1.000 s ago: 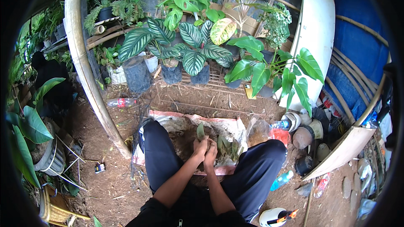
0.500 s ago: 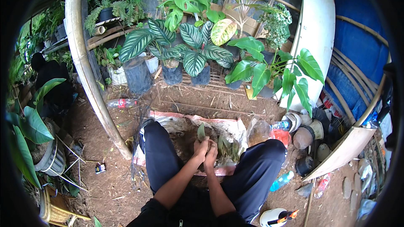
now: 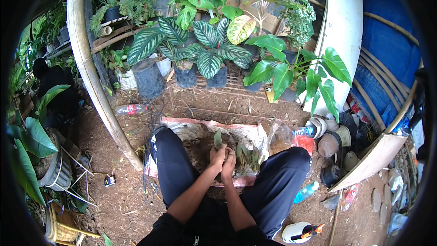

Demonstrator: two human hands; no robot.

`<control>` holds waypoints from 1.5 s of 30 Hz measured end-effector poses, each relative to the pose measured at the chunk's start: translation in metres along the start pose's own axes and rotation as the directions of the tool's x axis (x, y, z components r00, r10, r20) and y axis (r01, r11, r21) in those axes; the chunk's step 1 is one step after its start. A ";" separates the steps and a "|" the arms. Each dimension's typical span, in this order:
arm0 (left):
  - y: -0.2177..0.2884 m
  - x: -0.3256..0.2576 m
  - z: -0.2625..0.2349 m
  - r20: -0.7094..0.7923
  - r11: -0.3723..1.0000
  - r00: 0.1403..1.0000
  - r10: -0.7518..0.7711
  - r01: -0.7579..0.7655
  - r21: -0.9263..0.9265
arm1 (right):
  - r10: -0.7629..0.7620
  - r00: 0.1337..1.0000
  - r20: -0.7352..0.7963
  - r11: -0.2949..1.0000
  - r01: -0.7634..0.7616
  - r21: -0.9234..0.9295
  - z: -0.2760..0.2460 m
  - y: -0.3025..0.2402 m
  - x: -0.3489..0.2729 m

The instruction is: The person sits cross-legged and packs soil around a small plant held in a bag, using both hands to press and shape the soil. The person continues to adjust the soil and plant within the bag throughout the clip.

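Observation:
Between my knees, my left hand (image 3: 217, 157) and my right hand (image 3: 229, 164) are pressed together over a spread sack (image 3: 184, 130). A green leaf cutting (image 3: 218, 139) stands up out of the closed fingers of my left hand, its lower end hidden. My right hand's fingers are curled in against the left; what lies inside them is hidden. Dark soil (image 3: 195, 149) covers the middle of the sack. Right beside my hands, several more leaf cuttings (image 3: 246, 156) lie on the sack.
Potted striped-leaf plants (image 3: 210, 64) stand in a row beyond the sack. To the right are a clear plastic bag (image 3: 278, 140), piled pots (image 3: 328, 146) and a blue bottle (image 3: 306, 192). A spray bottle (image 3: 298, 233) stands near my right leg. A bamboo post (image 3: 93, 73) leans at left.
My hands stay together around the base of the leaf cutting, with only a slight shift of the fingers. The whole view has moved a little.

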State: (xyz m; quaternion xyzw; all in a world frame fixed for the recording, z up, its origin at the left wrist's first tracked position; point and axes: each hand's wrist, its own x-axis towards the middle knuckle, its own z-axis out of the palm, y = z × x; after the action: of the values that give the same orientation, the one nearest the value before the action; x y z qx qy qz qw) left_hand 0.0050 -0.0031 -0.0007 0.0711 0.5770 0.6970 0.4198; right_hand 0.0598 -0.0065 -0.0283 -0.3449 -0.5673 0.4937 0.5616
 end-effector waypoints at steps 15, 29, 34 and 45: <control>0.009 -0.009 0.001 0.010 0.999 1.000 -0.022 0.021 0.025 | -0.020 1.000 -0.004 1.000 0.020 -0.022 -0.001 0.002 0.001; 0.004 -0.003 0.001 -0.010 1.000 1.000 -0.021 0.021 0.016 | -0.020 1.000 -0.004 0.998 0.020 -0.059 -0.001 -0.003 0.000; 0.007 -0.008 0.000 0.017 1.000 1.000 -0.005 0.005 -0.012 | -0.015 1.000 0.004 0.999 0.015 -0.031 0.000 -0.003 0.001; 0.015 -0.014 0.001 0.015 1.000 1.000 -0.013 0.013 0.005 | -0.004 1.000 0.012 1.000 0.004 -0.009 -0.001 0.001 0.001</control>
State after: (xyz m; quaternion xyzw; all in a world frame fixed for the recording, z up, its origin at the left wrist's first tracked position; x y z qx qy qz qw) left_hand 0.0075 -0.0113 0.0178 0.0737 0.5757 0.6925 0.4285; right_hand 0.0603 -0.0052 -0.0291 -0.3432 -0.5737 0.4921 0.5576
